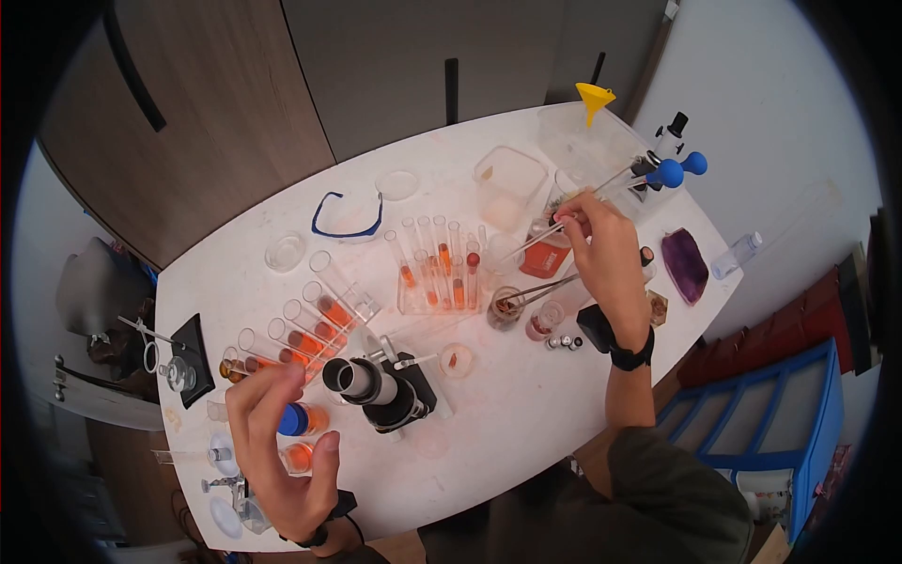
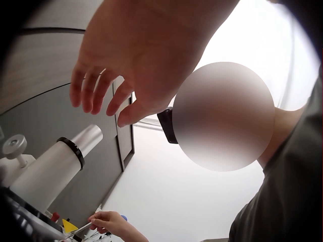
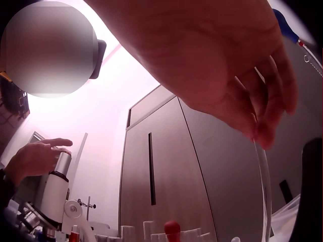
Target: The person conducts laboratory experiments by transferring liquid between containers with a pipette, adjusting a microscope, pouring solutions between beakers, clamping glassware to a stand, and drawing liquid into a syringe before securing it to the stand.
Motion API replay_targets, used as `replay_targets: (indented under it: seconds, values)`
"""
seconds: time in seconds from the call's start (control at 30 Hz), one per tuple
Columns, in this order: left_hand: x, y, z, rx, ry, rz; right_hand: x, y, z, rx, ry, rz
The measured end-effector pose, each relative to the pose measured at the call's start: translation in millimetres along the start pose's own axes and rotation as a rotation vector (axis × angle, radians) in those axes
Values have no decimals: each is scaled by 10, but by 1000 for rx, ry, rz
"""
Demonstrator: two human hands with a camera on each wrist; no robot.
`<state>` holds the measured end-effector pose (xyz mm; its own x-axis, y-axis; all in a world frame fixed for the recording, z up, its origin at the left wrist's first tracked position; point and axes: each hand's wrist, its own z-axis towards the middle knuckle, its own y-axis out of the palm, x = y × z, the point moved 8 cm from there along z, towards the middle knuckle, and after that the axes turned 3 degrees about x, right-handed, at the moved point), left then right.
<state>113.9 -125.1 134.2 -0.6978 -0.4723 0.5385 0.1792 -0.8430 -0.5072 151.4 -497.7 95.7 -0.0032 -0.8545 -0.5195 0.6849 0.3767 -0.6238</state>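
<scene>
My right hand pinches a thin clear glass rod between thumb and fingertips. In the right wrist view the rod hangs down from the fingertips. Its lower end slants towards the test tube rack, whose tubes hold orange liquid. Below that hand stand a bottle with a red label and a jar with metal tweezers in it. My left hand hovers with spread, loosely bent fingers and holds nothing. Beside it stands a black and white microscope; its eyepiece is below the fingers.
Larger tubes of orange liquid lean in a row behind the microscope. A blue-lidded jar is beside the left hand. Blue-bulbed droppers, a yellow funnel and a clear tub stand far right. Safety glasses lie at the back.
</scene>
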Motion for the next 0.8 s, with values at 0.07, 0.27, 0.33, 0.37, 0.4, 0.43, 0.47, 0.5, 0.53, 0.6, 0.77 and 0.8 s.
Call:
replay_targets:
  seconds: [0.07,0.27,0.33,0.37,0.4,0.43,0.47,0.5,0.53,0.6,0.77,0.8]
  values:
    - [-6,6,11,-17,-8,1,-10,-24,-4,-15,-28,-12]
    - [-71,55,12,-72,-25,14,123,-66,2,-79,10,-36]
    - [-69,74,15,-97,-24,37,114,-94,2,-126,47,-83]
    - [-66,76,20,-104,-28,38,138,-80,-6,-173,83,-131]
    - [-66,78,25,-109,-32,39,149,-88,-12,-173,83,-131]
    - [-71,78,27,-109,-32,39,174,-87,-27,-194,89,-131]
    - [-81,80,28,-113,-31,32,198,-85,-38,-216,94,-132]
    - [-86,84,28,-118,-30,24,204,-105,-38,-216,94,-132]
    - [-83,83,31,-118,-30,25,220,-109,-45,-250,112,-148]
    - [-91,99,38,-143,-52,30,235,-124,-58,-283,131,-163]
    - [-86,116,46,-174,-52,34,326,-131,-101,-355,145,-240]
    - [-91,119,44,-182,-61,37,327,-148,-101,-354,145,-241]
